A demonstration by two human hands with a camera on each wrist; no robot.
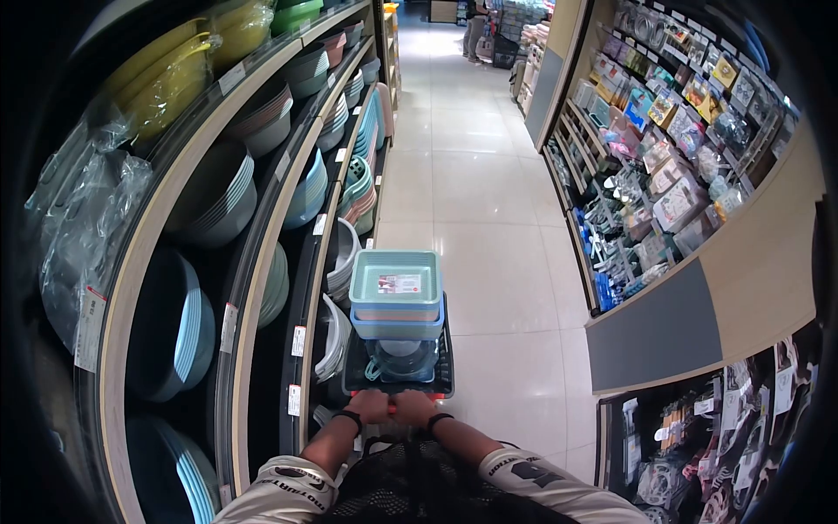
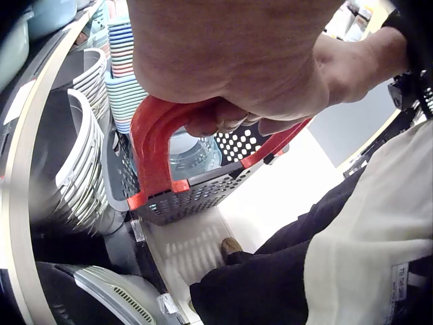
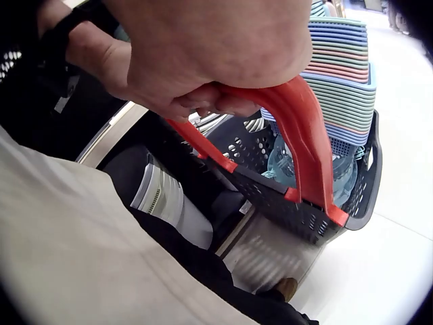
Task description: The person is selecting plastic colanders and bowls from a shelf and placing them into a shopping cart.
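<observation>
Both hands grip the red handle (image 3: 298, 128) of a black shopping basket (image 2: 176, 203), side by side in the head view. My left hand (image 1: 368, 406) curls its fingers under the handle, and my right hand (image 1: 414, 407) does likewise. Inside the shopping basket stand stacked plastic baskets (image 1: 396, 278) in green, pink and blue, with a label in the top one. Below them sits a clear blue plastic container (image 1: 403, 360), partly covered by the stack. In the right wrist view the stack (image 3: 338, 81) rises above the basket's rim.
Along the left runs a shelf unit with stacked basins (image 1: 196, 327), pale buckets (image 1: 336, 336) and wrapped yellow tubs (image 1: 170, 74). A display of small packaged goods (image 1: 672, 175) lines the right. A tiled aisle (image 1: 489, 271) stretches ahead, where a person (image 1: 475, 35) stands far off.
</observation>
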